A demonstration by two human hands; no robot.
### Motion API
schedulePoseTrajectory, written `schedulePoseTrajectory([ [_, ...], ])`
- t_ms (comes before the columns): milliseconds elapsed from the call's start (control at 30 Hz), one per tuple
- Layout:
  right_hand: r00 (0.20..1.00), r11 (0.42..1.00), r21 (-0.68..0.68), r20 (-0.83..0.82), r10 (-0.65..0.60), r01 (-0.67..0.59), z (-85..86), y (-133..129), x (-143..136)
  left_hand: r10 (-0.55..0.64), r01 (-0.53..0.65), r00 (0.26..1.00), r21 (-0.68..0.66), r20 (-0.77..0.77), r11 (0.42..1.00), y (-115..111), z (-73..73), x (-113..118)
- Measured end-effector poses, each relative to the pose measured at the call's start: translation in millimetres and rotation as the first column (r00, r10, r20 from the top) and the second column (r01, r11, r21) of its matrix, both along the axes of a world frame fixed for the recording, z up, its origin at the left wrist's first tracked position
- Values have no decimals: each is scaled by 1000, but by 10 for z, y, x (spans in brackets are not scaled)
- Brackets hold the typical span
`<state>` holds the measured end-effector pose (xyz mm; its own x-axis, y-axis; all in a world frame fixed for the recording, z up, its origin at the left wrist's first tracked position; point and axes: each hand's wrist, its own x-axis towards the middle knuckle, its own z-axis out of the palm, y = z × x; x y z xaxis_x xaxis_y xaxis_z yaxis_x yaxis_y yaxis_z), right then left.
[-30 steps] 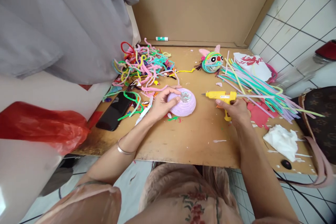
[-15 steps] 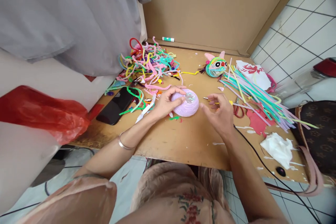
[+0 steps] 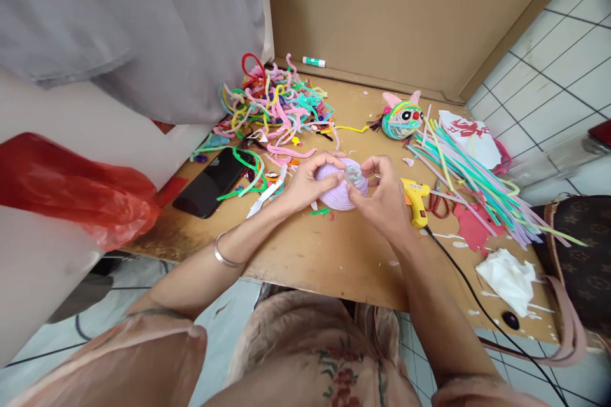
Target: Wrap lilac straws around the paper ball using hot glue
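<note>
A lilac ball (image 3: pixel 335 195) wrapped in rows of fuzzy pipe cleaner stands on the table in front of me, a clear, shiny patch (image 3: pixel 354 175) bare at its top. My left hand (image 3: pixel 312 186) is closed round its left side, thumb near the clear patch. From the right, my right hand (image 3: pixel 384 196) grips the ball, with thumb and fingertips on either side of that patch. Just beyond my right hand lies a yellow glue gun (image 3: pixel 418 201), its nozzle partly hidden by the hand.
Tangled pipe cleaners (image 3: pixel 281 102) heap at the back left, near a black phone (image 3: pixel 210 184). A decorated ball with eyes and ears (image 3: pixel 402 117) sits at the back right beside straight pipe cleaners (image 3: pixel 472 172). Red scissors (image 3: pixel 438 206), a crumpled tissue (image 3: pixel 508 280) and a cable (image 3: pixel 470 286) lie rightward.
My right hand has moved left from beside the glue gun onto the ball, uncovering the gun's yellow body. My left hand keeps its hold. The view has shifted slightly.
</note>
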<state>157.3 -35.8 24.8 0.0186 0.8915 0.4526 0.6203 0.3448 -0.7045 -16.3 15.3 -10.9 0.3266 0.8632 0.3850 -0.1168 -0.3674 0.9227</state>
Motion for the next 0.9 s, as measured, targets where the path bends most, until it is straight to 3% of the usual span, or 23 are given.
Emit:
schedulePoseTrajectory([
  [900, 997, 999, -39, -76, 2, -5, -16, 29, 12, -19, 19, 1000, -10, -1, 1000, -42, 22, -1],
])
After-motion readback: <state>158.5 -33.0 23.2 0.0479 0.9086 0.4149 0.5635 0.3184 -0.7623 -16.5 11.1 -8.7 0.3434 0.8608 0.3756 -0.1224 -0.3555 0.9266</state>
